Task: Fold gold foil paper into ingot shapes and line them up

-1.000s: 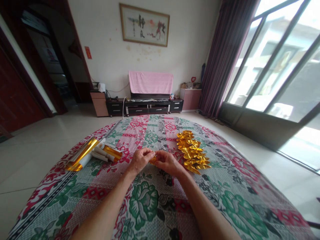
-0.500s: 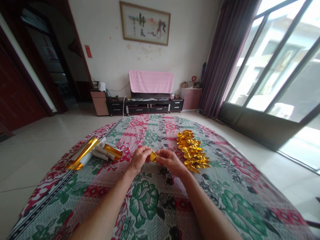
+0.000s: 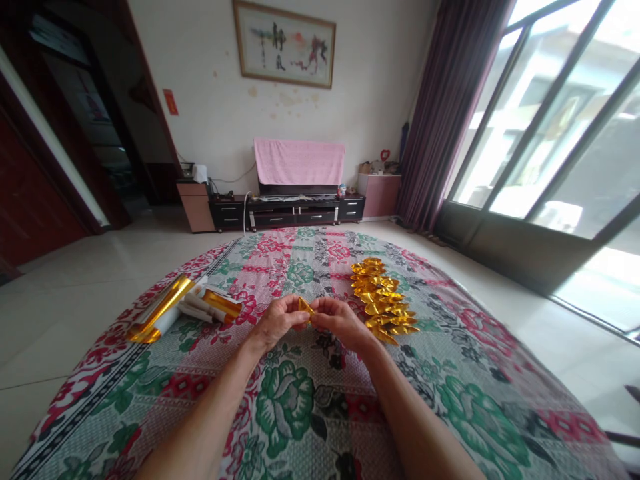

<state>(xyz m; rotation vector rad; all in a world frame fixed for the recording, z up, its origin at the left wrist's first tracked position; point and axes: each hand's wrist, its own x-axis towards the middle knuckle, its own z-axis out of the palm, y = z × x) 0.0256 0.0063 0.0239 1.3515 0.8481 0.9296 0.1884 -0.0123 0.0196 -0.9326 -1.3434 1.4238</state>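
A small piece of gold foil paper (image 3: 305, 306) is pinched between both hands above the middle of the cloth. My left hand (image 3: 277, 323) grips its left side with thumb and fingers. Opposite it, my right hand (image 3: 340, 321) holds the right side, fingertips almost touching those of the left. The foil looks folded to a point at the top; its lower part is hidden by fingers. Just right of my right hand lies a stack of folded gold foil shapes (image 3: 383, 299) with pointed ends.
Rolled gold and white sheets (image 3: 167, 308) lie at the left of the round table with its flowered cloth (image 3: 286, 403). Beyond stand a low black cabinet (image 3: 280, 218) and a pink cloth (image 3: 300, 162) over a screen. Glass doors are at right.
The foil between my fingers has turned and now shows a narrow, pointed fold. My left thumb has shifted lower across it. The whole view has moved slightly.
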